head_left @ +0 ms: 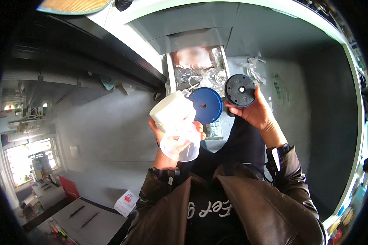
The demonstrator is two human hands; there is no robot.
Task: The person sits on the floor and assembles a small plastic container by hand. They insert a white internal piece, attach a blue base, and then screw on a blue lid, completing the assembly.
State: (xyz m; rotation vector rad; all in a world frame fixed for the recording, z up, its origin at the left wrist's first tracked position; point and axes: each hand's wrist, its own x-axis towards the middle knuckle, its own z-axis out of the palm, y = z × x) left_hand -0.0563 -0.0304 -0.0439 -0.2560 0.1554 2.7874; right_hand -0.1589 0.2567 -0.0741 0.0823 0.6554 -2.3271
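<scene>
- Left hand (167, 149) grips translucent plastic cup (180, 141), white cylinder (172, 111) stacked on top, blue disc (205, 105) pinched alongside.
- Right hand (255, 111) grasps black disc (240, 90), right of blue disc, face up for inspection.
- Open drawer (198, 71) just beyond the discs.

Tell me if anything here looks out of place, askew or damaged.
Nothing looks damaged or spilled. The left hand holds a white-capped translucent container tilted on its side, with a blue disc against it. The right hand holds a dark disc. The open drawer is cluttered with plastic bags.
</scene>
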